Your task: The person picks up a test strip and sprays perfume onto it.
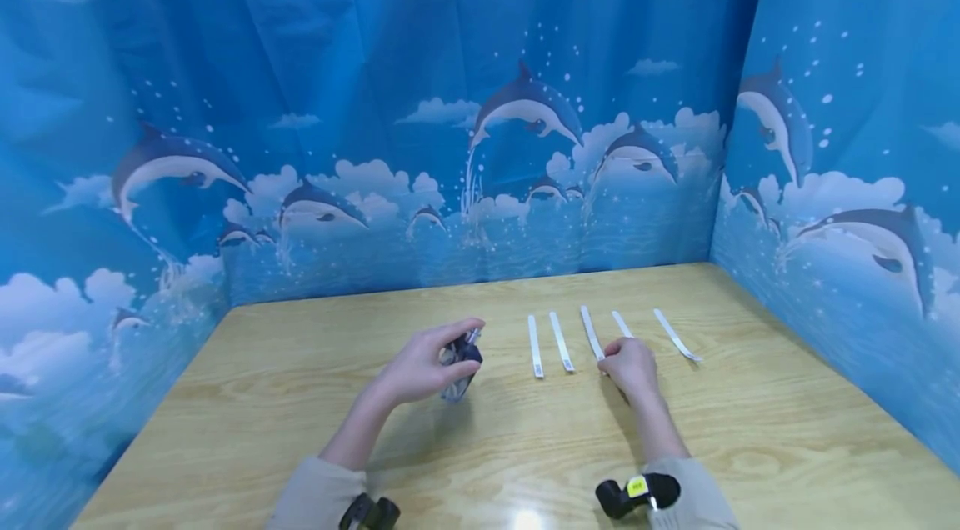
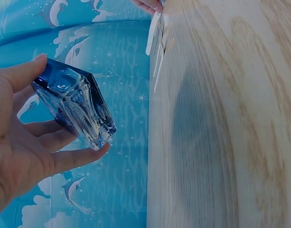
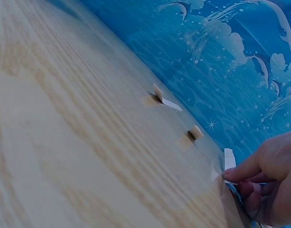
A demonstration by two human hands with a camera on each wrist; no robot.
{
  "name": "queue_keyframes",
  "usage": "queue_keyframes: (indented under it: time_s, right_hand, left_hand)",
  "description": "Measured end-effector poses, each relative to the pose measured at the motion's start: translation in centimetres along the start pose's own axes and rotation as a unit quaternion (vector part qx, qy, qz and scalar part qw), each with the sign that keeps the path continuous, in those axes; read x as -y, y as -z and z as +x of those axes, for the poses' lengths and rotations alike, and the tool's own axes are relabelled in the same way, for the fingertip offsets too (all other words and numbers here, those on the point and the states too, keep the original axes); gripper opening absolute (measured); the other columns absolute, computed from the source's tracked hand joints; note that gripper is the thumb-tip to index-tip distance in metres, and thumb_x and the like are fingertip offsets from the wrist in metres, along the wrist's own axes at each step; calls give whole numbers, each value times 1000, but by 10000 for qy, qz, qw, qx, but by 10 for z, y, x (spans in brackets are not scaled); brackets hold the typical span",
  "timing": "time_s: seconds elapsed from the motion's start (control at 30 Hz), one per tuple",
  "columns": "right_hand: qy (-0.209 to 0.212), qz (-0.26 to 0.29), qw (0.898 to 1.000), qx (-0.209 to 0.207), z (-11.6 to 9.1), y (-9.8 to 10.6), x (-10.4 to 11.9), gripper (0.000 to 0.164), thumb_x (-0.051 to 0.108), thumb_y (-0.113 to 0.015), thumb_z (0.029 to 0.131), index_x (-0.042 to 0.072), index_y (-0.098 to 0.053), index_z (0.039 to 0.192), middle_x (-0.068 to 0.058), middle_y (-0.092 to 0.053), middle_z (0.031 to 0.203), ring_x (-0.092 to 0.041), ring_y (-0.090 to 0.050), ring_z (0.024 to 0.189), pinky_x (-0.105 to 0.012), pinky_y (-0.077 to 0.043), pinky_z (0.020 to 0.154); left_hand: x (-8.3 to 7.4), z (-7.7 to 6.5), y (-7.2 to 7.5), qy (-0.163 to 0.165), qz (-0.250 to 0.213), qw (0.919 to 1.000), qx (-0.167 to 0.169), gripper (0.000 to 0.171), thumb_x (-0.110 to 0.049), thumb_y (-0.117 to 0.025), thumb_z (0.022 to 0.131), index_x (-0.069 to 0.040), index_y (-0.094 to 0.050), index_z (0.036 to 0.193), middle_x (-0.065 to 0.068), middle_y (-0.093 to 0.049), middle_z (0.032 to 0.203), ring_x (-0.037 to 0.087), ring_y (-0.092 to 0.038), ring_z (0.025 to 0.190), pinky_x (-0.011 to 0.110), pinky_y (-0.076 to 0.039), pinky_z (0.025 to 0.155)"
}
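Note:
My left hand grips a faceted glass perfume bottle, clear with blue, raised above the table and tilted. Thumb and fingers span its opposite sides. To the right, my right hand pinches the near end of a narrow white paper strip, the middle one of a spread row. In the right wrist view this strip bends upward beside the fingertips. Left of it lie two more strips, one and another. The strip just beyond the right hand is partly hidden by it.
A further strip lies at the far right of the row, its near end bent up. The wood-grain table meets a blue dolphin-print curtain at the back and right. Small black devices sit on both sleeves.

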State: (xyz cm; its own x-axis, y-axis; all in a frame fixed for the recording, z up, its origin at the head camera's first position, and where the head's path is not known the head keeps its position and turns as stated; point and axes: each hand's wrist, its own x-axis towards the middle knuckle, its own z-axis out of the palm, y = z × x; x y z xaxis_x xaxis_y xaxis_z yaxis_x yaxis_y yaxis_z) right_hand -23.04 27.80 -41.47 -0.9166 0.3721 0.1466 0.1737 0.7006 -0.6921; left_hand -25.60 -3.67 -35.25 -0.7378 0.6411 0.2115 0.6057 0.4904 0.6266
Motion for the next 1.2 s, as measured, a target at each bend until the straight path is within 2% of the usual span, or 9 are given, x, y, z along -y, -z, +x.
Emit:
queue_keyframes:
  time_s: [0.17,0.33,0.53,0.6,0.63,0.8,0.9,1.0,1.2]
  right_hand:
    - [-115,163,9996,178,2,2,0,19,3,-67,67,-7,-65,83,-17,-63,79,-33,-56,78,-41,-43,72]
    - [-287,842,9957,270,5,5,3,24,0,-63,69,-11,-65,90,-18,-63,80,-30,-56,76,-33,-44,66]
    - [-669,1922,9761,759,9,11,9,24,-3,-56,80,-14,-58,102,-7,-56,67,-12,-47,52,-24,-41,48]
    - [-721,2106,9708,892,11,14,11,22,-3,-55,83,-13,-57,103,-5,-53,67,-10,-43,50,-23,-39,47]
    - [-746,2153,9691,941,11,15,13,22,-2,-55,84,-12,-57,103,-5,-52,66,-9,-42,49,-22,-38,46]
    - [-546,1747,9771,1084,13,21,17,22,6,-57,86,-10,-59,103,-5,-55,70,-12,-48,58,-22,-40,47]
    - [-320,1494,9819,1118,11,25,20,24,8,-58,86,-10,-61,102,-5,-56,71,-13,-50,60,-23,-42,47]
    - [-134,1357,9835,1185,9,27,25,22,8,-59,86,-10,-62,100,-4,-57,71,-13,-50,60,-24,-43,48]
    - [79,1223,9806,1531,3,30,35,23,9,-60,86,-8,-63,100,-3,-56,69,-12,-49,60,-24,-42,49]
  left_hand:
    - [-2,0,1,58,-67,10000,-45,54,-31,-62,89,-25,-43,139,4,-46,138,28,-48,119,46,-42,95]
    - [-1,0,2,88,-221,9993,-283,55,-28,-63,89,-25,-42,140,2,-43,140,27,-46,121,44,-43,94]
    - [3,-1,5,-53,-353,9980,-513,55,-22,-63,90,-23,-41,141,4,-43,140,25,-45,122,43,-44,93]
    - [4,-2,6,-70,-366,9976,-575,57,-20,-63,90,-23,-40,142,5,-42,141,26,-45,121,42,-44,93]
    - [4,-2,7,-46,-392,9974,-600,59,-18,-63,89,-24,-38,142,6,-41,141,26,-48,118,40,-48,87]
    - [3,-4,8,144,-423,9967,-683,68,-17,-64,89,-28,-29,146,10,-36,144,28,-49,115,38,-50,79]
    - [4,-5,8,23,-292,9969,-724,65,-18,-64,89,-26,-32,145,9,-38,143,29,-45,121,44,-45,90]
    - [5,-6,8,-132,-151,9968,-778,59,-18,-64,89,-23,-39,142,7,-42,141,29,-44,122,45,-42,95]
    - [4,-6,8,-88,-208,9949,-987,56,-17,-66,88,-23,-44,139,7,-48,136,26,-49,117,43,-47,88]
